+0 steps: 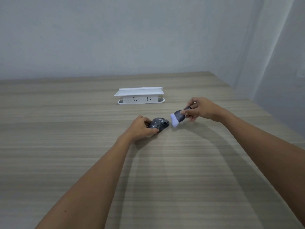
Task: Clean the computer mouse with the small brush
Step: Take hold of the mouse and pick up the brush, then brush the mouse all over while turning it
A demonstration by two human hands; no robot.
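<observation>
Mouse (159,123) gripped by left hand (141,128); right hand (202,109) holds brush (177,117) beside it; white shelf (140,95) behind.

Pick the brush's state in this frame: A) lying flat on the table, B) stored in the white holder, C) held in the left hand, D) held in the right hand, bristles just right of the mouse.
D: the right hand pinches the small brush by its dark handle, its white bristles angled down beside the mouse, which the left hand grips on the table.
</observation>
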